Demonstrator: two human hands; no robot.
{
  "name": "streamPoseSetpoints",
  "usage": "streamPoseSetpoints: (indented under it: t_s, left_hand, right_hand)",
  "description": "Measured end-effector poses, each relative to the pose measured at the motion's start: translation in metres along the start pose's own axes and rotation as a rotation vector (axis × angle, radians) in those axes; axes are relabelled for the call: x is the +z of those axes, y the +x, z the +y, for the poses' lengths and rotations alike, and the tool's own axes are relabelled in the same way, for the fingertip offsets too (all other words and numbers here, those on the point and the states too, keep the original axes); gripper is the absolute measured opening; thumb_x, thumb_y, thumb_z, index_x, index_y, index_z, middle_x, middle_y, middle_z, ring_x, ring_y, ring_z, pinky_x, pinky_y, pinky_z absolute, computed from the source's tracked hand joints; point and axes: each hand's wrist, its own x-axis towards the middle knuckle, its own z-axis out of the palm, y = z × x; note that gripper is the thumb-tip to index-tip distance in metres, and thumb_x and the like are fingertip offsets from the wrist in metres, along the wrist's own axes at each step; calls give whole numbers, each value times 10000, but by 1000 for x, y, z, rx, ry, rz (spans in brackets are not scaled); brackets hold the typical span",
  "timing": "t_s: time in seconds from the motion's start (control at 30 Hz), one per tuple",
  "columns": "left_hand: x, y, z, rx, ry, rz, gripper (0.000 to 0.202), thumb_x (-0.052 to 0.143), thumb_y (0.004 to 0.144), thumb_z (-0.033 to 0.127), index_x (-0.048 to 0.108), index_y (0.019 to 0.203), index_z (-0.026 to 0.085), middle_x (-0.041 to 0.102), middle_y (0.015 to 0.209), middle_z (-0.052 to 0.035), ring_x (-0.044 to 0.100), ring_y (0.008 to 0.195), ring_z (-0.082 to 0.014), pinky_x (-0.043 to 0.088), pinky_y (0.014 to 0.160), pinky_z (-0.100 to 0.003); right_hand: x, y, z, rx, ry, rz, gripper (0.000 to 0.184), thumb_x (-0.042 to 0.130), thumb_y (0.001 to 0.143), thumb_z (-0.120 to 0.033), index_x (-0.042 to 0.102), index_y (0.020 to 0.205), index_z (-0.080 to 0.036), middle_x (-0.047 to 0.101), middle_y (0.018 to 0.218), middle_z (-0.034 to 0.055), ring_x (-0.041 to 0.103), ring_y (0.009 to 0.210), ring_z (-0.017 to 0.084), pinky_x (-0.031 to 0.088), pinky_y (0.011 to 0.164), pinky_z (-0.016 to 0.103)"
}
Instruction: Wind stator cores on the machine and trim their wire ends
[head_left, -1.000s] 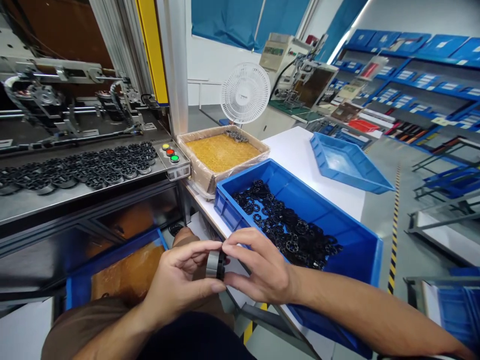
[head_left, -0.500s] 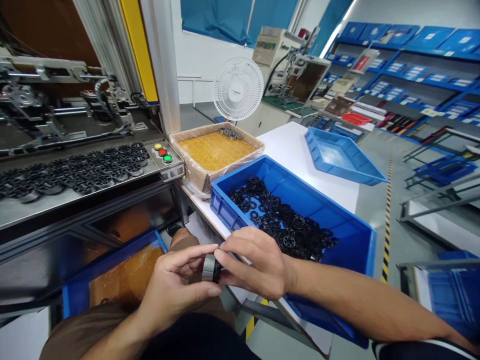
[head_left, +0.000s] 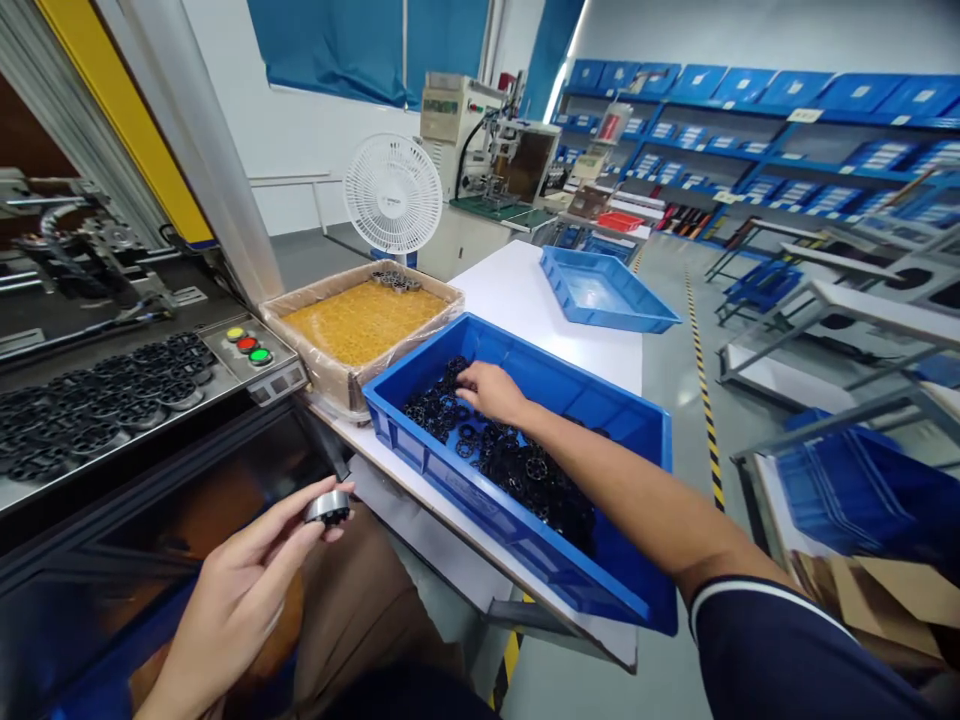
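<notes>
1. Our left hand (head_left: 240, 590) pinched the metal ring (head_left: 328, 507) at its fingertips, well apart from the blue bin (head_left: 480, 505).
2. Our right hand (head_left: 491, 392) lay on the black plastic rings (head_left: 525, 470) there; we could not tell its grip.
3. We judged that lifting one loose ring cleanly was best.
4. Half a second earlier, both hands had met on the metal ring.

right hand (head_left: 491, 392) fingertips buried among black rings (head_left: 517, 470), shelf labels (head_left: 799, 115) unreadable
</notes>
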Motion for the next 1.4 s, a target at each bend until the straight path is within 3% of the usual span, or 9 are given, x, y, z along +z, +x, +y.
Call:
streamPoseSetpoints:
  t_s: [0.13,0.3,0.4,0.57,0.73,0.8,0.9,1.13,1.4]
  left_hand:
    - [4,0,-7,-59,-210,46,403,660,852,377,644,1236,254,671,1245,-76,694,856,-163,570,815,-274]
    - [15,-12,5,302,205,131,385,772,743,239,725,1124,267,670,1068,-52,656,958,-192,529,804,-242]
    - [15,-17,14,443,273,106,548,762,751,180,634,1273,287,724,1070,-50,677,981,-211,530,868,-287]
    - [6,-21,20,451,181,70,518,739,783,149,632,1265,304,719,1207,-41,660,1113,-220,467,1020,-324]
    - [8,-20,24,209,-290,-55,457,696,835,160,641,1262,311,721,1205,-48,697,1027,-176,544,869,-237]
    - [12,-17,25,112,-512,-116,427,708,826,152,668,1226,297,721,1206,-54,717,932,-141,559,823,-208]
    - [21,-12,24,28,-662,-164,459,785,729,89,719,1139,283,749,1140,-42,728,843,-115,569,787,-181]
    - [44,-9,25,61,-691,-186,606,823,562,-60,753,1059,279,797,909,-2,755,844,-152,579,765,-158]
    - [43,-7,31,148,-634,-106,618,792,530,-108,771,1026,259,796,851,9,758,785,-152,572,719,-123]
  right_hand:
    - [35,-1,27,92,-45,-184,278,593,939,-339,610,1154,-162,628,1189,80,631,1033,208,543,891,428]
    - [58,-7,28,185,-76,-234,306,586,943,-340,591,1195,-166,611,1222,90,624,1054,217,543,896,434]
    - [57,-4,27,196,-80,-240,301,591,941,-340,596,1182,-160,620,1201,86,629,1037,213,548,883,426]
    - [23,8,5,145,-60,-132,198,608,926,-297,643,1027,-131,669,1007,65,650,880,175,555,808,374]
    - [-20,-33,-77,-74,68,119,166,538,921,-233,639,1013,-140,672,928,78,633,826,170,536,793,331]
    - [-27,-62,-111,-350,297,222,89,577,888,-195,634,953,-170,666,905,64,633,837,173,541,767,324]
    - [-29,-92,-142,-649,592,257,238,591,843,-60,610,1052,-172,656,928,81,631,861,180,552,743,333]
    - [-26,-99,-143,-704,655,244,233,591,849,-61,606,1055,-168,601,921,76,600,864,173,560,728,335]
    - [-21,-96,-138,-904,560,301,455,614,788,-100,527,1235,-100,610,1017,140,609,956,240,578,766,422]
